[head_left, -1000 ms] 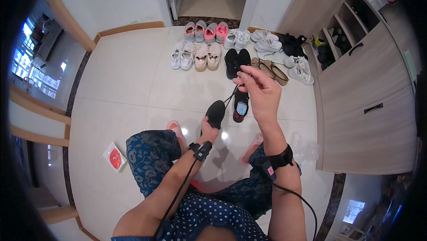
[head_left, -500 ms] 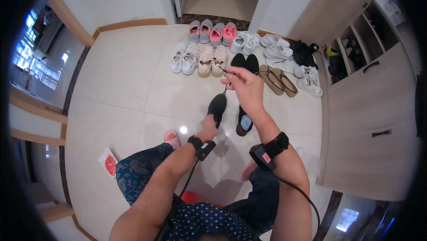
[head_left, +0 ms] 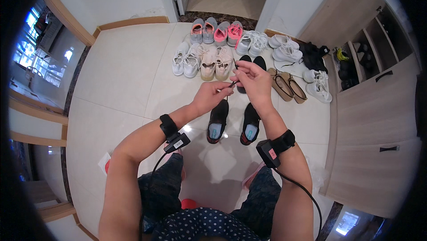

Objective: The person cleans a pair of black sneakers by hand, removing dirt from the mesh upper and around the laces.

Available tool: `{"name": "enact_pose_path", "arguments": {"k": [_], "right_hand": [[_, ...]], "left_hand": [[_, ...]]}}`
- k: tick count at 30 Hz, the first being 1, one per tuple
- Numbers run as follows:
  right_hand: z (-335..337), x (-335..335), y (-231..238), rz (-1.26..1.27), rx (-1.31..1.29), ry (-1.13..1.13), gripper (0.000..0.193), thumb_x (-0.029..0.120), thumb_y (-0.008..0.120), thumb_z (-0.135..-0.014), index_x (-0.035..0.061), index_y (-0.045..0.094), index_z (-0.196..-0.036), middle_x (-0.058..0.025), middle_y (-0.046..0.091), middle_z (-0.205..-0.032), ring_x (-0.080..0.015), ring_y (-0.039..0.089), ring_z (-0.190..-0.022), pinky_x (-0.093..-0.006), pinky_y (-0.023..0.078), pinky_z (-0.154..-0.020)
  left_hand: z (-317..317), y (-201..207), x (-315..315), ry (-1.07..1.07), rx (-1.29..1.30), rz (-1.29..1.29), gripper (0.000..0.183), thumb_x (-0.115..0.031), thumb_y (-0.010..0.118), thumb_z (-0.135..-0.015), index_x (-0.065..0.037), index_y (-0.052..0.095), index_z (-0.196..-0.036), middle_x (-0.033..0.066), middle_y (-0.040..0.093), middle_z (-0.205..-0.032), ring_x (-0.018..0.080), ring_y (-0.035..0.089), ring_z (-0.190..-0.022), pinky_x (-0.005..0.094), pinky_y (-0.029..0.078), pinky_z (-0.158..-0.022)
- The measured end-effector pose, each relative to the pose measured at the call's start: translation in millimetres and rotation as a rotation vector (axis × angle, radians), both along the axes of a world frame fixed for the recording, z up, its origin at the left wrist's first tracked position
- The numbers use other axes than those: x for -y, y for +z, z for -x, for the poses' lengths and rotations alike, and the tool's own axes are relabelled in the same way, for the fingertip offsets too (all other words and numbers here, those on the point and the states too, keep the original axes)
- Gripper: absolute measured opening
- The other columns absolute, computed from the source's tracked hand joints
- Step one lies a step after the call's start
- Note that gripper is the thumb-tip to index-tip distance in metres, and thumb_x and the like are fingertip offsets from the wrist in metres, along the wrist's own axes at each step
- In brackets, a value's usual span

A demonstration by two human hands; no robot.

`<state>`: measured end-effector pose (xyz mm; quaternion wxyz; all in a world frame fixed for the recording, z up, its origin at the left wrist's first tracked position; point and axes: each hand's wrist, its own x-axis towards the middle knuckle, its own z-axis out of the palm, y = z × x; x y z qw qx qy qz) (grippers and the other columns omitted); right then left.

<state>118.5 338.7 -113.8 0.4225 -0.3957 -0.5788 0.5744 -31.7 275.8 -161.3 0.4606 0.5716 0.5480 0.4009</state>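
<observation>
A thin black shoelace (head_left: pixel 232 84) runs between my two hands above the floor. My left hand (head_left: pixel 211 95) pinches it between thumb and fingers, and my right hand (head_left: pixel 254 83) grips it just to the right and a little farther off. Below my left hand stands a black shoe (head_left: pixel 218 121) with a pale insole, upright on the tiles. Its mate, another black shoe (head_left: pixel 251 123), stands to the right under my right wrist. My right hand partly covers a pair of plain black shoes (head_left: pixel 260 63) beyond.
Behind are beige shoes (head_left: pixel 207 65), white sneakers (head_left: pixel 191 63), grey-and-pink sneakers (head_left: pixel 221 34) and more white pairs. Tan flats (head_left: pixel 283 83) lie to the right. An open shoe cabinet (head_left: pixel 373 121) lines the right side. A doorway with a dark threshold (head_left: pixel 213 17) is ahead.
My left hand has let go of the left black shoe, now standing on the floor, and has risen to pinch the lace beside my right hand. The view has shifted slightly.
</observation>
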Motion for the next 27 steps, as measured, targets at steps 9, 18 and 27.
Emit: {"name": "enact_pose_path", "arguments": {"k": [9,18,27], "right_hand": [[-14.9,-6.8,-7.0,-0.167,0.052,-0.13,0.026,0.007,0.069,-0.079,0.0032,0.067,-0.105,-0.0018,0.066,-0.084,-0.0058,0.058,-0.075,-0.021,0.046,-0.068],[-19.5,2.0,-12.3,-0.042,-0.059,0.023,0.026,0.004,0.067,-0.08,0.0007,0.066,-0.106,-0.0019,0.065,-0.083,-0.0067,0.058,-0.073,-0.0207,0.048,-0.07],[-20.1,3.8,-11.5,-0.131,-0.039,0.003,0.013,0.007,0.069,-0.08,0.0001,0.067,-0.09,-0.0027,0.063,-0.086,-0.0074,0.057,-0.073,-0.0213,0.046,-0.064]], "left_hand": [[-5.9,-6.8,-5.8,0.22,0.193,-0.171,0.023,-0.017,0.055,-0.094,0.0,0.066,-0.105,0.0037,0.066,-0.087,0.0071,0.057,-0.075,0.0216,0.046,-0.067],[-11.0,11.7,-4.8,0.246,0.323,-0.201,0.023,-0.018,0.055,-0.094,0.001,0.066,-0.102,0.0046,0.066,-0.088,0.0087,0.058,-0.077,0.023,0.047,-0.066],[-18.4,20.2,-6.8,0.249,0.378,-0.229,0.024,-0.019,0.057,-0.093,0.0,0.066,-0.104,0.0033,0.066,-0.088,0.0089,0.06,-0.077,0.0223,0.048,-0.064]]}}
